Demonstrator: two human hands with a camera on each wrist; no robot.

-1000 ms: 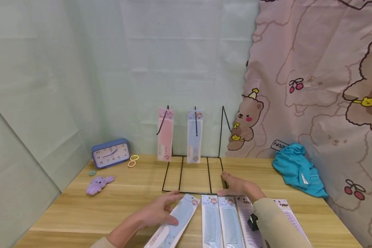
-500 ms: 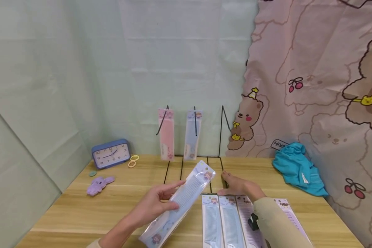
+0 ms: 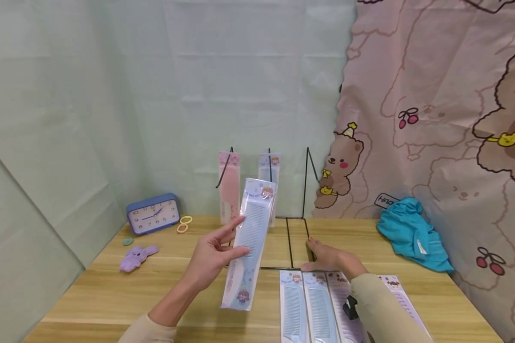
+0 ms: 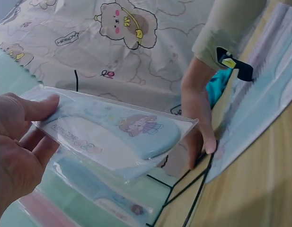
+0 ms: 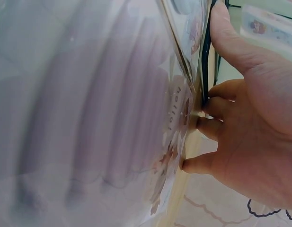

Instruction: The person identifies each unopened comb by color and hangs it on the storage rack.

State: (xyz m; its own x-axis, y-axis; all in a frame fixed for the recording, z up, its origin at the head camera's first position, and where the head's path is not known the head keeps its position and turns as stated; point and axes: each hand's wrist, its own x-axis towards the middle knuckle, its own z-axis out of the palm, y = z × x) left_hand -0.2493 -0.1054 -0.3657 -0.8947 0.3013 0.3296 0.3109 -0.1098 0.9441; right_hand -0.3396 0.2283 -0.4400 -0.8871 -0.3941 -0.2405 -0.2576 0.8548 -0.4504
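Observation:
My left hand (image 3: 210,257) pinches a packaged blue comb (image 3: 255,224), thumb on the front and fingers behind, held nearly upright above the table. In the left wrist view the clear wrapper (image 4: 131,137) shows its printed lower end. Behind it, a black wire rack (image 3: 305,190) carries a pink comb pack (image 3: 229,186) on the left hook and a blue comb pack (image 3: 268,166) on the middle one, partly hidden; nothing hangs on the right hook. My right hand (image 3: 328,256) rests at the rack base's right side, its thumb and fingers spread in the right wrist view (image 5: 259,99).
Two blue comb packs (image 3: 293,305) and purple ones (image 3: 405,305) lie at the front, partly under the right forearm. On the left are a blue clock (image 3: 153,213), rings (image 3: 183,224) and a purple plush toy (image 3: 136,257). A teal cloth (image 3: 412,233) lies at right.
My left hand has lifted the blue comb pack off the table and moved it up and forward, turning it more upright. My right hand has stayed on the rack base.

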